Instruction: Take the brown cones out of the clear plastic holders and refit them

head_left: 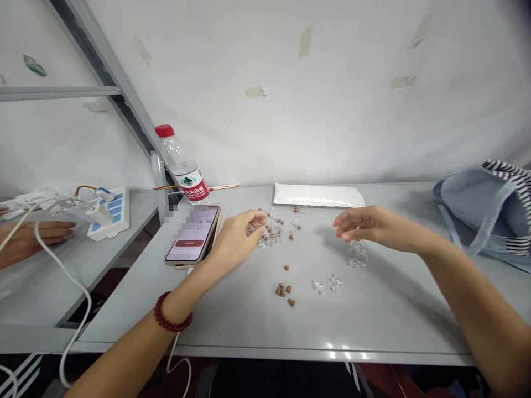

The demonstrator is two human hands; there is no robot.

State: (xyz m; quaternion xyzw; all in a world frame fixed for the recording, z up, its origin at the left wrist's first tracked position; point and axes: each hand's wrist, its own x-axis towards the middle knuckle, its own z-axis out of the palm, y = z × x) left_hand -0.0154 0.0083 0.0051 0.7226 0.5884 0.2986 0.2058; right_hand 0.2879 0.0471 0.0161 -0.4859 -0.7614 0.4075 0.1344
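Note:
My left hand [240, 235] is over a pile of tiny clear bottles [274, 232] with brown cork stoppers. Its thumb and fingers are apart, and they hide part of the pile. Above a cluster of clear bottles without stoppers [357, 257] is my right hand [360, 224], its fingers loosely bent and apart, with nothing visible in them. Several loose corks [281, 290] lie nearer the front. Beside them are two small groups of clear bottles [318, 286]. A few stoppered bottles [295, 228] lie just right of the pile.
A lit phone [194, 237] and a water bottle [188, 171] stand left of the pile. A white packet [317, 195] lies against the wall. A blue bag [477, 204] is at right. Another person's hand [45, 235] is near a power strip [112, 213] and cables.

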